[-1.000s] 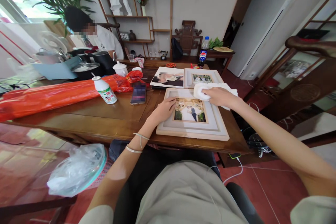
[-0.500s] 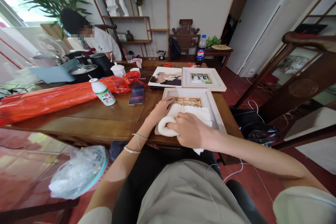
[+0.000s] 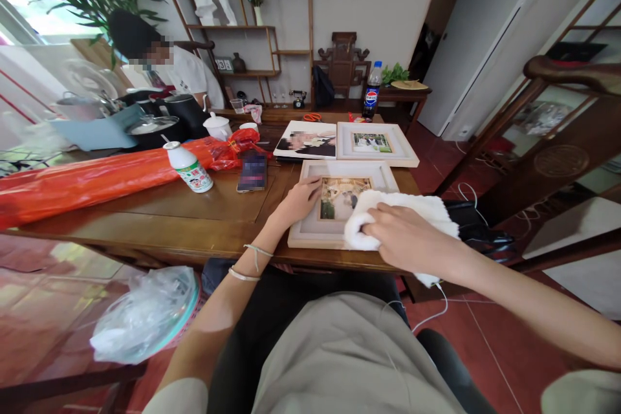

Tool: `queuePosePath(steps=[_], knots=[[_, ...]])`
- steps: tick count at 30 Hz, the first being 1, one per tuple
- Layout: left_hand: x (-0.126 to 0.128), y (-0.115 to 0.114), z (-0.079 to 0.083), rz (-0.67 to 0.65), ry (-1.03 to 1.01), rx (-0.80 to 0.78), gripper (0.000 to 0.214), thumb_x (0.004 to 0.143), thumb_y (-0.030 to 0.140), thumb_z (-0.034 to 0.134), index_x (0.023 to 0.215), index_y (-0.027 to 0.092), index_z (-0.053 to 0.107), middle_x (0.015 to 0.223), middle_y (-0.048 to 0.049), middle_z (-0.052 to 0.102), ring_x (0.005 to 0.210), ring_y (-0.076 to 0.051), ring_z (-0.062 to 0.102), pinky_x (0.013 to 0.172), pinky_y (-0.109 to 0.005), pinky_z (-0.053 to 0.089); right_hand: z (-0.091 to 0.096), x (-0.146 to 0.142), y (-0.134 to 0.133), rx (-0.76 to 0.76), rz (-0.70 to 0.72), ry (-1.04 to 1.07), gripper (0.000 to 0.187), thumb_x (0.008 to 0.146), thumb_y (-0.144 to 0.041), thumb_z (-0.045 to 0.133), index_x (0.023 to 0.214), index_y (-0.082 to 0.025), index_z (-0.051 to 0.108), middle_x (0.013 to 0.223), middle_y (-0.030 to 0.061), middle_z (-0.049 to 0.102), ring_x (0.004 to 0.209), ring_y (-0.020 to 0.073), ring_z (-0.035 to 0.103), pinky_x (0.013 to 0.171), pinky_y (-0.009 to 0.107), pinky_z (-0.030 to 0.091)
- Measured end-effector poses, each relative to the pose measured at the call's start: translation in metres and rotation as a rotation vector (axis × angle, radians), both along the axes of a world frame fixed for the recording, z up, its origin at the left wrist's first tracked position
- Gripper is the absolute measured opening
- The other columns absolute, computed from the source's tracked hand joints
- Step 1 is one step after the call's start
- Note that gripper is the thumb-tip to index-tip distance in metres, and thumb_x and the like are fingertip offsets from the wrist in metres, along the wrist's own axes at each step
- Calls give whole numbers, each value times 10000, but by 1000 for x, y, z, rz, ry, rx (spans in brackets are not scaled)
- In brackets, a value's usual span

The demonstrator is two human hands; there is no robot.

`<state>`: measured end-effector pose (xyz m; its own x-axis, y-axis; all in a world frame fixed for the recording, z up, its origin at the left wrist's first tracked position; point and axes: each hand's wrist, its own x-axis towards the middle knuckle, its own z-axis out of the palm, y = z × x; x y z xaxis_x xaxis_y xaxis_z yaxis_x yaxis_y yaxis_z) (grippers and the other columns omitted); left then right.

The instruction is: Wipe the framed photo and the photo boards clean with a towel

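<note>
A white picture frame [image 3: 310, 231] with a small photo [image 3: 339, 199] in its middle lies flat at the table's front edge. My left hand [image 3: 301, 199] rests open on the frame's left side, fingers stretched toward the photo. Bunched in my right hand [image 3: 400, 236] is a white cloth [image 3: 422, 206], which covers the frame's lower right corner and spreads past its right edge. Behind it lie a second white frame [image 3: 405, 154] with a photo and a flat photo panel [image 3: 303, 140].
On the wooden table [image 3: 218, 220] are a phone [image 3: 252, 173], a white bottle [image 3: 188, 168], a long red plastic-wrapped bundle [image 3: 107, 184] and a cola bottle [image 3: 372, 92]. Another person [image 3: 194, 74] sits at the far left. A bag-filled basket [image 3: 145, 317] stands below.
My right hand has moved the white cloth to the right across the frame, uncovering the photo. My left hand stays in about the same place.
</note>
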<state>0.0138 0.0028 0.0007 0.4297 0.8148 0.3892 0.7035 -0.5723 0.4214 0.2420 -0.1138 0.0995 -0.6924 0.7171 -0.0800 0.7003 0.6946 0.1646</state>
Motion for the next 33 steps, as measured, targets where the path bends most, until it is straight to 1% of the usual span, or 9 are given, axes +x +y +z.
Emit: queuePosePath(steps=[7,11,15,17,19,23,28,31,33], knots=[[0,1,-1,-10,24,-2,365,918,239,407,1230,153,573,1359,-107,513,1252,-233,483,1055,-386,396,2,29,21,1,-168,8,308,688,-33,453,840,-180,677,907,103,641,863,261,560,705,366,394],[-1,1,-2,-7,41,-9,377,918,260,409,1252,163,554,1372,-100,501,1260,-240,473,1053,-401,395,-14,31,67,189,-180,17,349,706,-72,468,956,-177,689,999,125,633,970,313,523,810,456,373],[-2,2,-3,-15,38,-5,382,923,273,400,1253,153,552,1366,-109,505,1258,-241,473,1045,-402,402,-29,41,119,359,-159,50,447,703,-57,490,1097,-189,652,1253,131,550,1178,357,412,959,597,242],[-2,3,-3,-16,39,-6,384,924,275,398,1253,148,551,1363,-112,507,1255,-240,476,1043,-401,404,-34,45,137,392,-158,88,478,721,-57,487,1162,-190,619,1320,131,510,1227,351,376,984,600,222],[-2,2,-3,-13,41,-10,383,923,277,397,1250,154,554,1362,-107,509,1253,-239,479,1044,-398,404,-36,44,145,368,-157,115,478,737,-50,475,1179,-175,607,1279,138,545,1201,330,418,970,544,288],[-1,0,-1,2,43,-15,379,920,269,399,1249,163,557,1368,-100,506,1259,-240,474,1054,-403,393,-35,33,129,253,-84,110,444,711,-19,464,1093,-144,652,1132,148,625,1083,295,520,855,406,407],[0,-1,-1,17,49,-17,377,917,246,401,1253,168,553,1367,-102,506,1262,-241,469,1058,-415,388,-27,18,69,103,96,110,437,671,-21,496,1037,-184,670,1158,130,617,1030,269,563,818,372,431],[0,0,-1,11,48,-7,378,918,246,396,1252,163,552,1363,-107,508,1259,-237,474,1055,-405,394,-26,14,36,36,162,164,410,672,-38,517,1013,-206,671,1201,110,605,1097,275,544,882,394,420],[0,0,-1,0,50,-1,378,919,248,394,1251,158,553,1362,-109,509,1258,-235,476,1053,-397,397,-30,15,28,52,176,205,405,675,-51,534,1022,-213,667,1328,97,529,1192,283,485,969,431,370]])
